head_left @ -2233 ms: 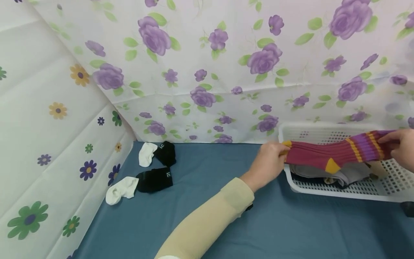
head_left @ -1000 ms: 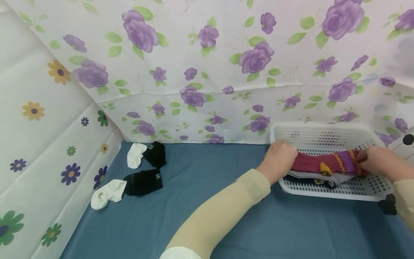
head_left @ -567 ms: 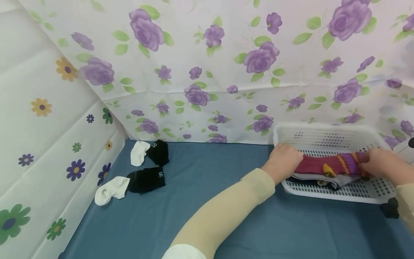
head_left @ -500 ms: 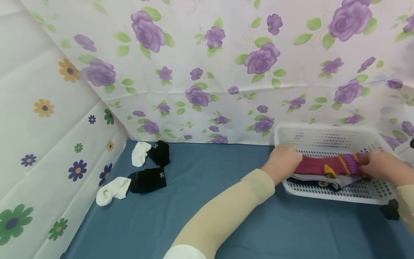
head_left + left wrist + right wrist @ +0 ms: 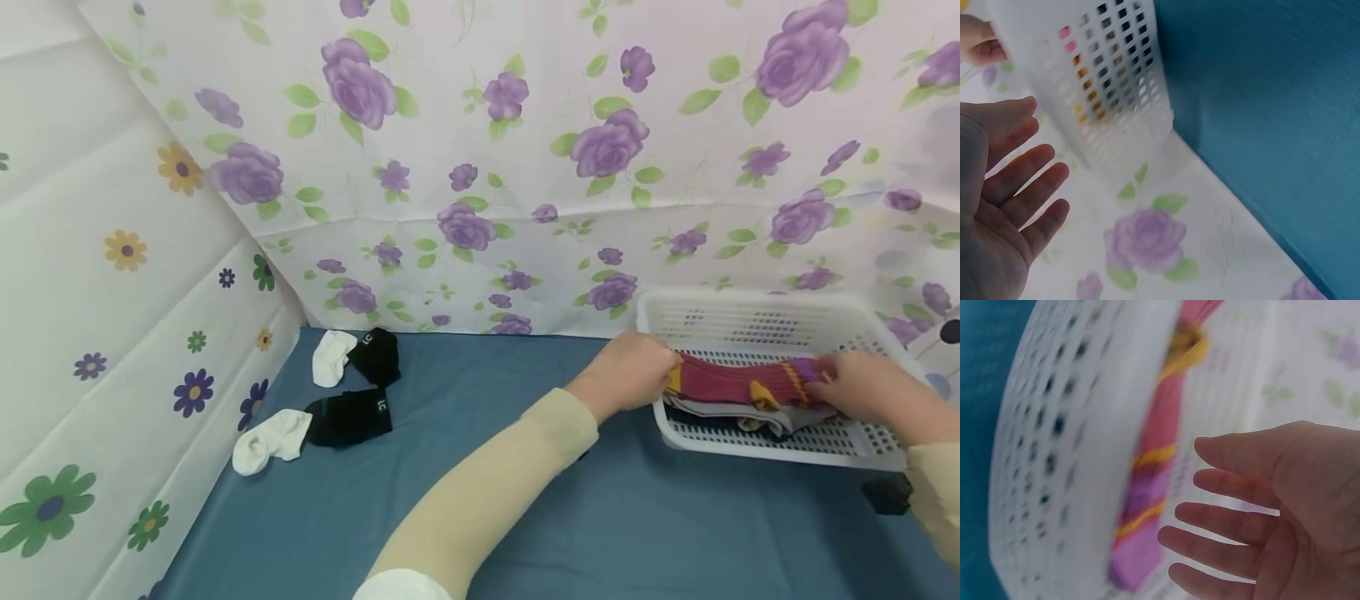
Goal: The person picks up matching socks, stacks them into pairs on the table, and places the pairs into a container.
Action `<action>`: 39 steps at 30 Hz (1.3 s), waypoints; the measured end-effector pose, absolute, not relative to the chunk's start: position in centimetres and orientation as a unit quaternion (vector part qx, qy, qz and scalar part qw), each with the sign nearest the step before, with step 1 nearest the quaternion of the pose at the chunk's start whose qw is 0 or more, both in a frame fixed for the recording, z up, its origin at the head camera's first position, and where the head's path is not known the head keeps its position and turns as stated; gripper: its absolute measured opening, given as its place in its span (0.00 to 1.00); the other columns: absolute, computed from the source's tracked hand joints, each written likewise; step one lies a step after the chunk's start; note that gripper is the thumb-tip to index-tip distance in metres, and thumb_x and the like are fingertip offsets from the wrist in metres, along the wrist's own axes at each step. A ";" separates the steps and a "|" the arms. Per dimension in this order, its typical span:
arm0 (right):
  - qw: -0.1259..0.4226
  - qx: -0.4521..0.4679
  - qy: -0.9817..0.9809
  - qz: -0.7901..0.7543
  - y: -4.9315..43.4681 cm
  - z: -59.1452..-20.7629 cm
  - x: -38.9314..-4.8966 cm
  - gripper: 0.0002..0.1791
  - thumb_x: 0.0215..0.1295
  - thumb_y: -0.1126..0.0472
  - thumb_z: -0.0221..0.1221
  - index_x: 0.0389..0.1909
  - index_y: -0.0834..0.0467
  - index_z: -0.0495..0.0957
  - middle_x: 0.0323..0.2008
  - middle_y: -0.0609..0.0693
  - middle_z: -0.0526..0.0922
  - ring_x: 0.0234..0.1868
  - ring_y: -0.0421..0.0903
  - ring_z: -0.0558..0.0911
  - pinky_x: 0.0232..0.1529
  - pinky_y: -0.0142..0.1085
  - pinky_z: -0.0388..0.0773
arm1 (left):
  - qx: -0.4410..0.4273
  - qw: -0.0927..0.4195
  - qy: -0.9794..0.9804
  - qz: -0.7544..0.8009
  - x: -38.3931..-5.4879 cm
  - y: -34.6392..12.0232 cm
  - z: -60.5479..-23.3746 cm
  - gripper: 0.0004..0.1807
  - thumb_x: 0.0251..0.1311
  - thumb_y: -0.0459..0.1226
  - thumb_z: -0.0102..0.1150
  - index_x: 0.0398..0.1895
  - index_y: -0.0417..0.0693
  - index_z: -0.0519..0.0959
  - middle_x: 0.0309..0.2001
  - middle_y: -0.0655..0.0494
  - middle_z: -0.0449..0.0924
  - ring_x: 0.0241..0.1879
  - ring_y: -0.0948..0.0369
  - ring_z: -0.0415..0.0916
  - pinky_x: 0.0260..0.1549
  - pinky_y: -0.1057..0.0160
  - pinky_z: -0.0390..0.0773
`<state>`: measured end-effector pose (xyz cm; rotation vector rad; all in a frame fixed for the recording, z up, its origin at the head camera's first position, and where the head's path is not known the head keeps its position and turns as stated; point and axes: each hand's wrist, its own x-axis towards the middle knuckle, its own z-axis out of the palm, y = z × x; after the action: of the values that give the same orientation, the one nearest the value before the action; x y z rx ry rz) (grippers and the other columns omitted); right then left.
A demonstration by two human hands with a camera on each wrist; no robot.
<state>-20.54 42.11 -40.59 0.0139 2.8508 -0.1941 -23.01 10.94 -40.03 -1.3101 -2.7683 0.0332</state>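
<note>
The maroon sock [image 5: 712, 382] with yellow toe and heel and purple stripes lies flat on a grey garment [image 5: 798, 418] in the white plastic basket [image 5: 780, 454]. My left hand [image 5: 630, 373] is at the toe end, by the basket's left rim. Nothing lies between its loosely spread fingers in the left wrist view. At the striped cuff end hovers my right hand [image 5: 870, 387]. The right wrist view shows its fingers spread, apart from the purple cuff. Dark cloth and a small patterned piece peek out under the grey garment.
Two white socks [image 5: 273, 440] and two black socks [image 5: 348, 417] lie on the blue table cover [image 5: 480, 492] at the left. A flowered sheet [image 5: 510, 167] hangs behind the basket. Near the basket's front right corner is a black object [image 5: 887, 494].
The maroon sock, held stretched above the basket at first, was lowered onto the grey garment. Both hands then let go; the left drew back leftward, uncovering the yellow toe.
</note>
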 end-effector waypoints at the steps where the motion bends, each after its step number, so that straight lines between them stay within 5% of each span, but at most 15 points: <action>1: 0.130 -0.004 0.989 -0.071 41.5 -40.2 -20.3 0.29 0.60 0.56 0.59 0.50 0.78 0.70 0.37 0.75 0.77 0.30 0.60 0.79 0.35 0.57 0.73 | -0.429 0.051 -0.902 0.001 -22.9 10.2 -39.8 0.09 0.65 0.42 0.50 0.39 0.62 0.81 0.34 0.67 0.81 0.30 0.71 0.74 0.31 0.72 0.73; 8: 0.031 -0.033 0.996 -0.073 35.0 -36.8 -17.9 0.28 0.60 0.54 0.61 0.54 0.70 0.71 0.44 0.73 0.77 0.28 0.55 0.80 0.32 0.55 0.76 | -0.415 0.126 -0.897 -0.088 -21.3 5.0 -37.8 0.10 0.63 0.42 0.54 0.44 0.58 0.83 0.46 0.64 0.82 0.44 0.68 0.77 0.47 0.71 0.75; 12: -0.067 -0.083 0.991 -0.085 30.7 -35.2 -15.9 0.25 0.56 0.56 0.64 0.53 0.64 0.74 0.48 0.68 0.78 0.39 0.59 0.80 0.39 0.57 0.74 | -0.392 0.161 -0.899 -0.113 -19.6 2.1 -37.3 0.10 0.63 0.44 0.55 0.44 0.58 0.82 0.50 0.61 0.80 0.52 0.66 0.75 0.54 0.67 0.73; 15: -0.136 -0.123 0.978 -0.103 28.0 -34.7 -14.6 0.24 0.54 0.57 0.65 0.52 0.61 0.76 0.53 0.66 0.75 0.52 0.64 0.74 0.48 0.62 0.69 | -0.368 0.190 -0.901 -0.130 -18.5 0.0 -37.4 0.10 0.62 0.44 0.57 0.44 0.57 0.82 0.51 0.59 0.80 0.54 0.65 0.75 0.55 0.64 0.72; 22: -0.251 -0.174 0.938 -0.164 23.6 -35.8 -12.8 0.23 0.47 0.59 0.69 0.47 0.60 0.79 0.55 0.63 0.75 0.54 0.61 0.74 0.49 0.58 0.71 | -0.285 0.233 -0.914 -0.173 -16.5 -4.0 -38.3 0.18 0.58 0.42 0.60 0.52 0.52 0.77 0.51 0.57 0.79 0.52 0.61 0.76 0.53 0.59 0.74; 31: -0.236 -0.187 0.934 -0.191 19.4 -39.0 -11.2 0.30 0.48 0.55 0.69 0.54 0.57 0.76 0.61 0.60 0.71 0.59 0.59 0.71 0.52 0.58 0.70 | -0.180 0.239 -0.931 -0.211 -14.0 -8.2 -40.1 0.27 0.63 0.41 0.55 0.65 0.47 0.65 0.65 0.49 0.65 0.66 0.54 0.61 0.59 0.54 0.70; 39: -0.195 -0.182 0.943 -0.201 17.2 -42.2 -10.4 0.32 0.50 0.51 0.68 0.58 0.54 0.74 0.67 0.58 0.64 0.67 0.59 0.63 0.61 0.57 0.62 | -0.143 0.190 -0.950 -0.202 -12.2 -9.4 -42.4 0.33 0.65 0.54 0.49 0.69 0.50 0.60 0.68 0.47 0.62 0.70 0.50 0.54 0.63 0.45 0.62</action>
<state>-10.41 17.20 -42.16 -0.6561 3.3957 -0.7224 -12.17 -9.40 -42.44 -0.4030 -2.6708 -0.5679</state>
